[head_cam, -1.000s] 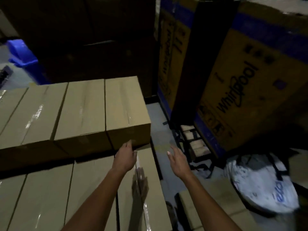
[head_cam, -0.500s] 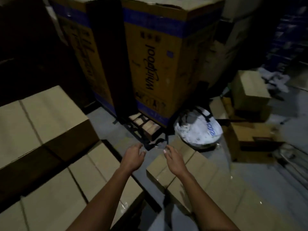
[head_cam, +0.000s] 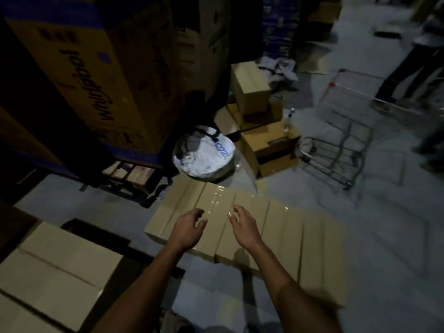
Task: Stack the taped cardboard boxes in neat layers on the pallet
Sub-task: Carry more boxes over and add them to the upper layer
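One tall yellow-and-blue carton point(head_cam: 101, 75) fills the upper left of a dim storeroom, standing on a low wooden base. At lower left, stacked boxes point(head_cam: 55, 280) sit with at least two tops showing, taped along their seams. On the grey floor point(head_cam: 384, 248) lies a row of boxes point(head_cam: 283, 236), about six side by side, tape glinting on the far ones. Right of centre stands one overturned wire cart point(head_cam: 343, 138); beside it three or four loose boxes point(head_cam: 264, 145) are piled, and one round white bundle point(head_cam: 204, 152) rests at the carton's foot. Another person's legs point(head_cam: 408, 66) show at upper right. Two bare hands reach over the floor row: the left hand point(head_cam: 189, 229) and the right hand point(head_cam: 245, 227) hover apart, fingers spread and loosely bent, gripping nothing. The second and third boxes from the left lie directly beneath them; whether fingertips touch the cardboard cannot be told.
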